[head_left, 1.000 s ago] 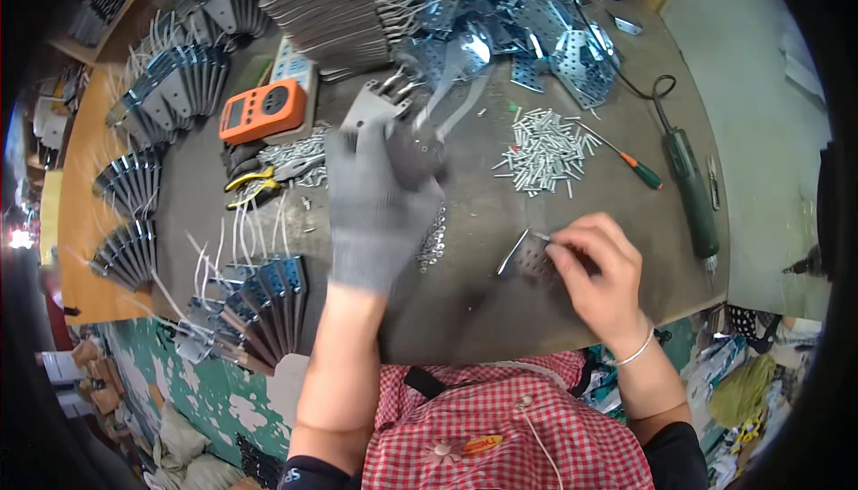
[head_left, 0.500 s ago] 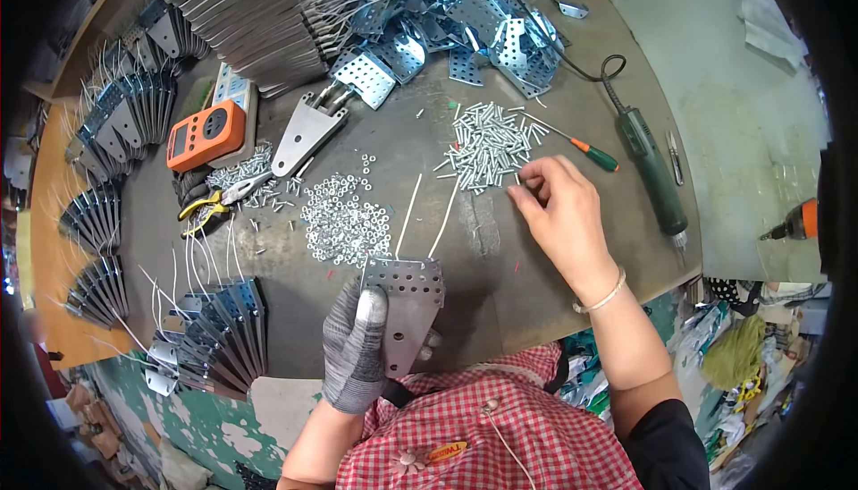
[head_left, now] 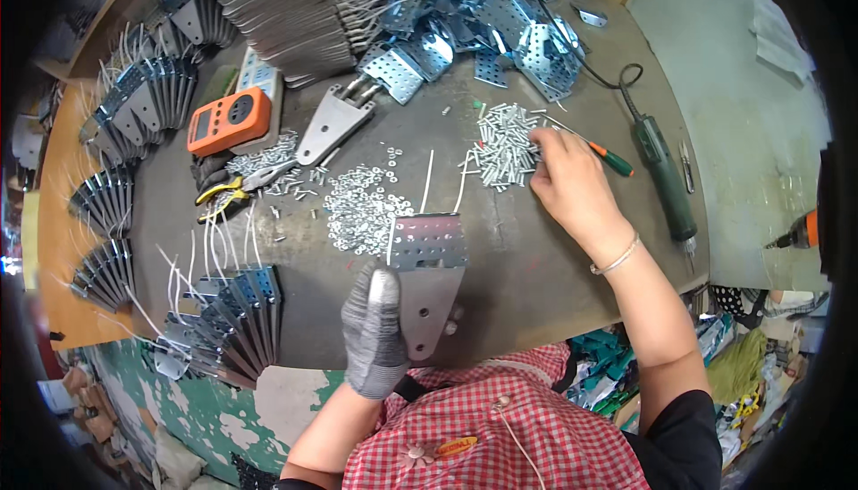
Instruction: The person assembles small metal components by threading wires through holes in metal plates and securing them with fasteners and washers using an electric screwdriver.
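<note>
My left hand (head_left: 377,331), in a grey glove, grips a perforated metal bracket (head_left: 427,268) with white wires trailing from its top, held over the near edge of the round dark table (head_left: 527,284). My bare right hand (head_left: 572,181) reaches into a pile of silver screws (head_left: 503,145), fingers closed on them; what it holds is hidden. A heap of small washers and nuts (head_left: 362,206) lies just left of the bracket.
An orange meter (head_left: 229,121), yellow-handled pliers (head_left: 223,195), another bracket (head_left: 332,121), a green power screwdriver (head_left: 666,181) and an orange-handled screwdriver (head_left: 606,156) lie about. Loose perforated plates (head_left: 483,21) pile up at the back. Fanned stacks of wired brackets (head_left: 228,320) ring the left rim.
My left hand brought a bracket from the table's middle down to the near edge. My right hand moved from the near right up to the screw pile.
</note>
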The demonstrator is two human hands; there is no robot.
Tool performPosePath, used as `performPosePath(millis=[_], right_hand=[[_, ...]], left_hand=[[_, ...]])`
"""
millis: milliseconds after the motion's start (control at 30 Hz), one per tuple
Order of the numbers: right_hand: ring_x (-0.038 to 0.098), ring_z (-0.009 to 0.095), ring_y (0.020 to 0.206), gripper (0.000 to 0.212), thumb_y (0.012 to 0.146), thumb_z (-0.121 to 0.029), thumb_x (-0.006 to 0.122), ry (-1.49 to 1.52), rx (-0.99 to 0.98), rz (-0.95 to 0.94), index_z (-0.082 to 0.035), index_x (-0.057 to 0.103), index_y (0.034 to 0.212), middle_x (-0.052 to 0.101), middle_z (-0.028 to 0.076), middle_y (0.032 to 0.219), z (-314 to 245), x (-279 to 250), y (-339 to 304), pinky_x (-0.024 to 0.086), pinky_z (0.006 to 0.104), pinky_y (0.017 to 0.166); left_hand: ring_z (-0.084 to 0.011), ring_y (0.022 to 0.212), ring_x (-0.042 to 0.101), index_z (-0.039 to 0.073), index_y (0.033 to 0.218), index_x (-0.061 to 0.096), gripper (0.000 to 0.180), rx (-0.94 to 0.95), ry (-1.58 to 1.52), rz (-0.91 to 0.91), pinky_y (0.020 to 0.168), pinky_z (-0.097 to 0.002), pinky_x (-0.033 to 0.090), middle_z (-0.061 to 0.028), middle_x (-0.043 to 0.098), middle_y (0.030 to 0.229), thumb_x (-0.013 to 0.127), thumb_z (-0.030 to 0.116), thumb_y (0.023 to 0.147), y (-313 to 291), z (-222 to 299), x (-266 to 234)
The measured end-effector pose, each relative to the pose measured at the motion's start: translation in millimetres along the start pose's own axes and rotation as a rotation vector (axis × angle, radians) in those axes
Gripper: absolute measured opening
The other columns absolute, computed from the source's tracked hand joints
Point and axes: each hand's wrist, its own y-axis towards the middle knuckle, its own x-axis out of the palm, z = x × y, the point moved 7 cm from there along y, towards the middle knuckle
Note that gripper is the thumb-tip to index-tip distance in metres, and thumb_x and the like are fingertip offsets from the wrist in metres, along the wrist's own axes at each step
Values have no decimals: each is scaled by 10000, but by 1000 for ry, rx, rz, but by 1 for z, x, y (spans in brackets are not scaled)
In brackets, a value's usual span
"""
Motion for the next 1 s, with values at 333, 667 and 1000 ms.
performPosePath(millis=[333, 667, 1000], right_hand=[[599, 88, 724, 162, 771, 97, 705, 1065, 125, 16, 25, 661, 909, 656, 55, 887, -81, -5, -45, 497, 222, 637], [613, 169, 663, 215, 774, 76, 708, 738, -143, 122, -12, 732, 967, 653, 80, 871, -109, -27, -48, 493, 280, 582], [627, 208, 698, 137, 788, 65, 694, 665, -43, 76, 1, 693, 909, 638, 89, 851, -114, -31, -51, 502, 303, 608]], left_hand=[[-174, 730, 693, 8, 1074, 590, 478, 142, 226, 128, 639, -308, 550, -107, 704, 855, 425, 456, 1038, 3, -1, -10], [-169, 732, 683, 15, 1095, 574, 476, 226, 255, 178, 634, -302, 542, -111, 703, 878, 440, 467, 1029, -1, -6, -14], [-132, 715, 654, 43, 1013, 574, 451, 165, 194, 165, 615, -302, 532, -77, 677, 814, 420, 466, 1038, -2, -2, -16]])
